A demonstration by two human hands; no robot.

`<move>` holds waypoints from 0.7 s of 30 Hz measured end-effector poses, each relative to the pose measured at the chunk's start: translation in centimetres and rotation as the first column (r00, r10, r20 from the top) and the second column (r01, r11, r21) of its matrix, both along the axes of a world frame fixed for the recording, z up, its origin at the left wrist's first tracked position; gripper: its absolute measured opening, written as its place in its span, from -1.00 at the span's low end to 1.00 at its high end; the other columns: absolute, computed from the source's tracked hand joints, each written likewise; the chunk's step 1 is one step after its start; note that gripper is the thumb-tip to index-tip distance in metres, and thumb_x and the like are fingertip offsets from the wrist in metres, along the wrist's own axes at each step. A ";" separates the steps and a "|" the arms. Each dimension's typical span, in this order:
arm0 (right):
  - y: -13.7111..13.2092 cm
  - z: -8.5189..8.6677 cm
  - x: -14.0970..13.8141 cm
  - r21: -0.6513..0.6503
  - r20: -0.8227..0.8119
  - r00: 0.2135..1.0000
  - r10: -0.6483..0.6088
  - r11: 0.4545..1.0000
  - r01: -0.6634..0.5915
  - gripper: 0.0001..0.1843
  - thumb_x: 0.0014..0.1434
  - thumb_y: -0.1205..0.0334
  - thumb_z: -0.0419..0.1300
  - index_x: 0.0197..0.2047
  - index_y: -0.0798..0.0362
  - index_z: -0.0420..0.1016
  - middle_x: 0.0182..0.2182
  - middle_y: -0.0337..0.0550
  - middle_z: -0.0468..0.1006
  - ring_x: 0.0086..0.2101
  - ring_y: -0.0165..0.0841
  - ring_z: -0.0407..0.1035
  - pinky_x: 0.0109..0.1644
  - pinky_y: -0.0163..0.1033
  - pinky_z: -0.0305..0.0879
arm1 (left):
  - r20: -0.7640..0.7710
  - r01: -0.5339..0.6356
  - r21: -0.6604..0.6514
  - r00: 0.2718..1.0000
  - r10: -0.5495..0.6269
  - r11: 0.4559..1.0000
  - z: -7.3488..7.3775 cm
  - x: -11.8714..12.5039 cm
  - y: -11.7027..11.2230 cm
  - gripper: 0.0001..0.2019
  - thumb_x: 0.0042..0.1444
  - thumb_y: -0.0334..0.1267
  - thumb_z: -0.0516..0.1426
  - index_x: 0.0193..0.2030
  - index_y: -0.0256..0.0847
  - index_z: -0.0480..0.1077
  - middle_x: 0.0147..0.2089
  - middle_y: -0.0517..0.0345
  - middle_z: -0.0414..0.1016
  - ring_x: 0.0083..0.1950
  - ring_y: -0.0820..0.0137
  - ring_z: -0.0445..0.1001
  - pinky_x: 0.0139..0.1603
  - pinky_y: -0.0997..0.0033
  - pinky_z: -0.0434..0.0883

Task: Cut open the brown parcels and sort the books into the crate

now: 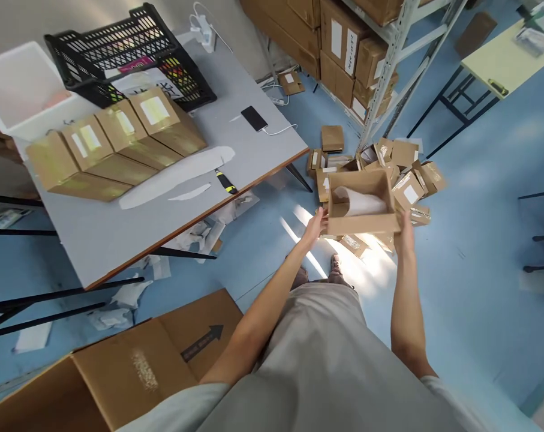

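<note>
A: Where is the open carton [362, 225] being held?

B: Out ahead of the gray clothing [334, 354], above the blue floor [483, 258]. Its left end is being gripped by the left hand [315, 224] and its right end by the right hand [405, 234].

A: Which way is its long axis being pointed?

B: From side to side, from 1 hand to the other, so the carton is being flanked and neither hand is being favoured. The open top is being turned upward, and white wrapping [365, 203] is being shown inside.

A: Are all the fingers being seen?

B: Not wholly; some are being hidden, so how far they are being wrapped underneath cannot be told.

A: What is being found around it?

B: Beyond it and lower, a pile of small cartons [409, 187] is being partly covered from view. The surface [258, 156], bearing 4 taped cartons [139, 151] and a cutter [227, 182], is being seen off to the left, nearer to the left hand than to the right.
</note>
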State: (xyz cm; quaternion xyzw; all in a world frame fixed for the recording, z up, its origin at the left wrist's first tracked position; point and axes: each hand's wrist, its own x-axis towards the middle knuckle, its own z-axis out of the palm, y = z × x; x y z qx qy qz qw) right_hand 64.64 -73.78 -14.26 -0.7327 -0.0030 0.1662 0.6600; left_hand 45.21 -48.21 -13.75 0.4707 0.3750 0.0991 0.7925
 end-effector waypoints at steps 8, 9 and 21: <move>-0.3 -1.9 4.4 0.112 -0.107 0.987 -0.118 0.985 0.129 -0.25 0.38 -0.49 0.17 0.26 -0.03 0.59 0.37 0.16 0.60 0.44 -0.06 0.45 0.56 0.23 0.34 | 0.098 -0.143 0.116 0.986 0.131 0.983 1.2 0.5 -2.1 -0.47 0.43 0.24 0.24 0.22 -0.17 0.63 0.46 -0.22 0.58 0.50 -0.02 0.53 0.49 -0.03 0.48; 0.5 -2.4 3.1 0.106 -0.160 0.982 -0.101 0.987 0.118 -0.27 0.33 -0.47 0.24 0.21 -0.02 0.60 0.32 0.14 0.65 0.39 -0.07 0.49 0.53 0.20 0.37 | 0.070 -0.147 0.122 0.988 0.139 0.982 0.9 -0.9 -1.9 -0.47 0.38 0.24 0.29 0.19 -0.15 0.64 0.43 -0.20 0.62 0.48 -0.03 0.55 0.47 -0.04 0.49; 20.6 -4.2 -19.2 0.071 -0.338 0.784 0.521 0.845 -0.531 -0.42 0.05 -0.35 0.52 -0.08 -0.08 0.72 -0.04 0.01 0.83 0.08 -0.04 0.70 0.31 0.10 0.57 | -0.132 -0.526 0.024 0.841 0.524 0.850 -2.7 -25.2 5.3 -0.39 -0.11 0.28 0.50 -0.08 -0.14 0.70 0.15 -0.20 0.76 0.09 0.06 0.71 0.26 -0.03 0.57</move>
